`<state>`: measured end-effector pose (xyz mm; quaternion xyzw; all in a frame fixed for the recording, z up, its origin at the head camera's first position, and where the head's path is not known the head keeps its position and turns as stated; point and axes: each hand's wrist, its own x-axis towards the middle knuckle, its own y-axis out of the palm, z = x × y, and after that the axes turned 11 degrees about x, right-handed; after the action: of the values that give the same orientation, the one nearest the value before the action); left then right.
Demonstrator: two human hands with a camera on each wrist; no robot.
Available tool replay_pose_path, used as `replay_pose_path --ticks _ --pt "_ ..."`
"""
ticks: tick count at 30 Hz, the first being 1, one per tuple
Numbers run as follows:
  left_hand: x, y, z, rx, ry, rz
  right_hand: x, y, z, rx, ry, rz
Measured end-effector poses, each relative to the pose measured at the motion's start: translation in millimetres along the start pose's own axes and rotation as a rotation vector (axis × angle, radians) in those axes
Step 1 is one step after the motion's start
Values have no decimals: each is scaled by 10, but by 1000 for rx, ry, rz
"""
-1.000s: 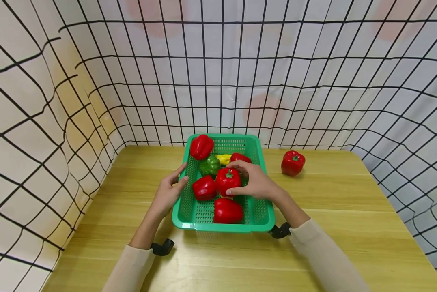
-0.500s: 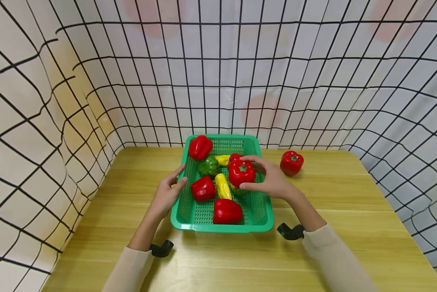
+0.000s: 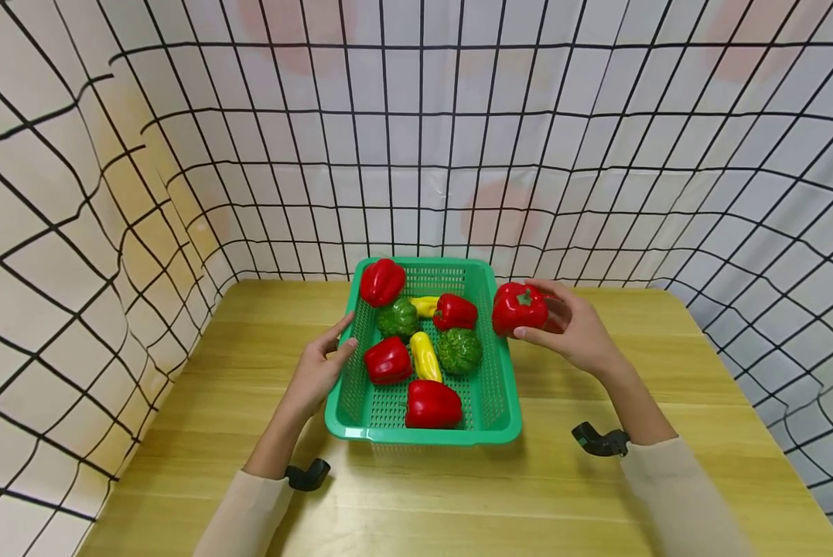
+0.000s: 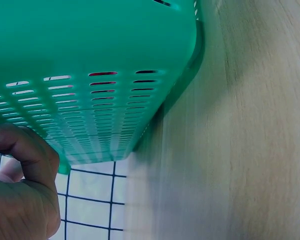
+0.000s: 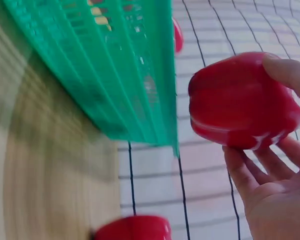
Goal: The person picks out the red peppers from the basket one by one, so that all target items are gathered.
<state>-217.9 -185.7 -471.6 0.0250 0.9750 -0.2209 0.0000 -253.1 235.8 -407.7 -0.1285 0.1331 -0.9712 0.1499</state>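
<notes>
My right hand (image 3: 583, 329) grips a red bell pepper (image 3: 519, 309), thumb on one side and fingers on the other. The pepper hangs above the table, just outside the right rim of a green plastic basket (image 3: 506, 410). With thumb and fingers my left hand (image 3: 319, 371) holds the basket's left rim; in the left wrist view that hand (image 4: 25, 185) is curled beside the slotted wall. Inside the basket lie several red bell peppers (image 3: 433, 404), two long yellow peppers (image 3: 426, 357) and two bumpy green vegetables (image 3: 460, 352). The right wrist view shows the held bell pepper (image 5: 242, 100) clear of the basket.
Another red bell pepper (image 5: 135, 229) sits on the wooden table (image 3: 416, 503), hidden behind my right hand in the head view. White sheeting with a black grid (image 3: 416, 155) encloses the back and sides. Black camera mounts (image 3: 600, 439) stick out from both wrists.
My right hand has lifted the red bell pepper out of the basket and carried it right, past the rim. A yellow pepper and a green vegetable are uncovered. The left hand stays on the rim.
</notes>
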Motion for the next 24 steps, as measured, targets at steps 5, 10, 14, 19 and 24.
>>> replay_pose_path --ticks 5,10,14,19,24 --pt "0 -2 5 -36 -15 14 -79 -297 -37 -34 22 -89" --pt "-1 -9 12 -68 -24 22 -176 -574 -188 -86 41 -141" --pt "-7 -12 5 -71 -25 27 -247 -736 -317 -129 81 -169" --pt "-13 -9 -20 -51 -14 19 -308 -895 -466 -132 148 -208" --pt "-9 -3 -12 -29 4 12 -341 -1033 -612 -129 182 -233"
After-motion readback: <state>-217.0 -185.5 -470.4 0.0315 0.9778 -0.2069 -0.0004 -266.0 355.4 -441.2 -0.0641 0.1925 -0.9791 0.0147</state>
